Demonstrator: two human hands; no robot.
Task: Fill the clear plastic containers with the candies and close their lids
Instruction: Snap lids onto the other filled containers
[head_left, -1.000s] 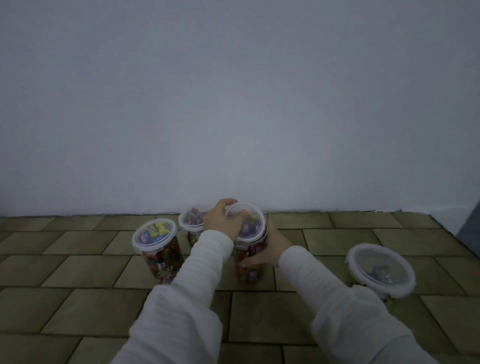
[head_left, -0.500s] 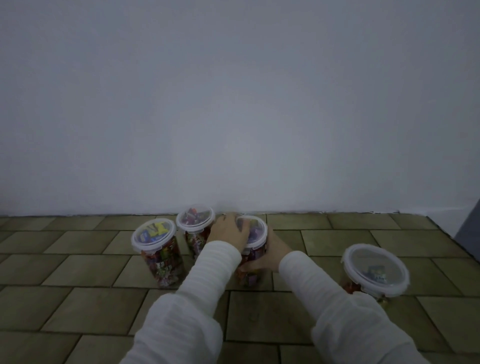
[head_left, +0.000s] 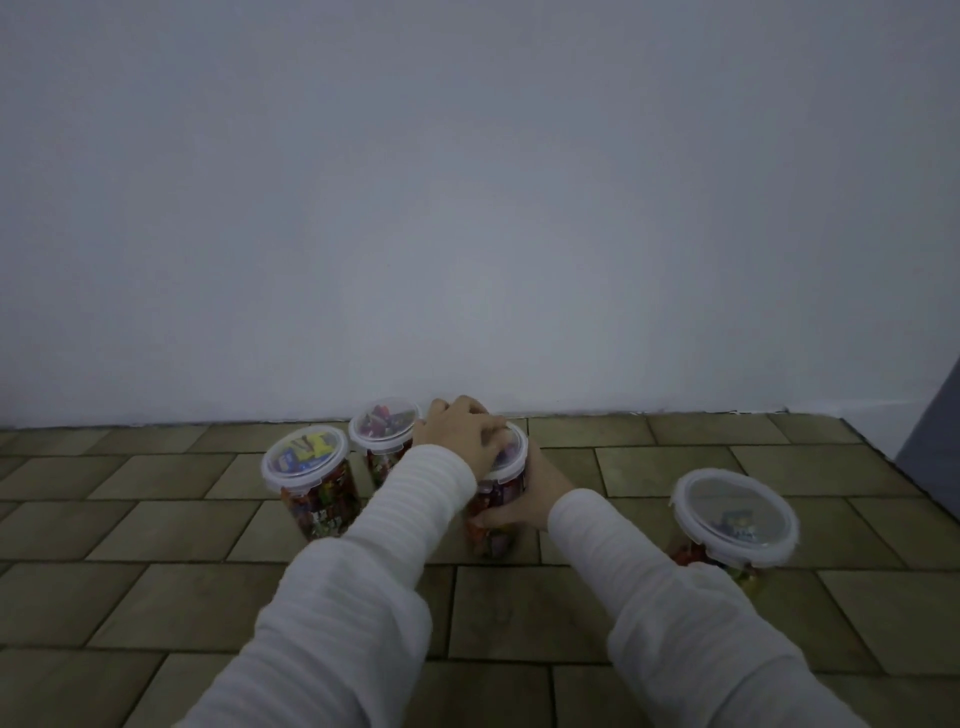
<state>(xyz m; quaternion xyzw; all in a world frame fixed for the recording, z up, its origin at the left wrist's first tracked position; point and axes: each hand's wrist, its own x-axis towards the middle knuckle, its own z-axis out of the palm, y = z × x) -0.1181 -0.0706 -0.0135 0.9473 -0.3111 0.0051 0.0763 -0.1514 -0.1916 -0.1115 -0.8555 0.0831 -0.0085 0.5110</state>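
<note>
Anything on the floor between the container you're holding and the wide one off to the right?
Nothing: the head view shows bare floor tiles between the held container and the wide container.

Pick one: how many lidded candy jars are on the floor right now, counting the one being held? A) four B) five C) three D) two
A: four jars show, the front left jar, the back jar, the held jar with the left hand on its lid and the right hand round its side, and the wide jar on the right.

Left hand (head_left: 462, 436) curled, palm down; right hand (head_left: 535, 493) gripping sideways.
</note>
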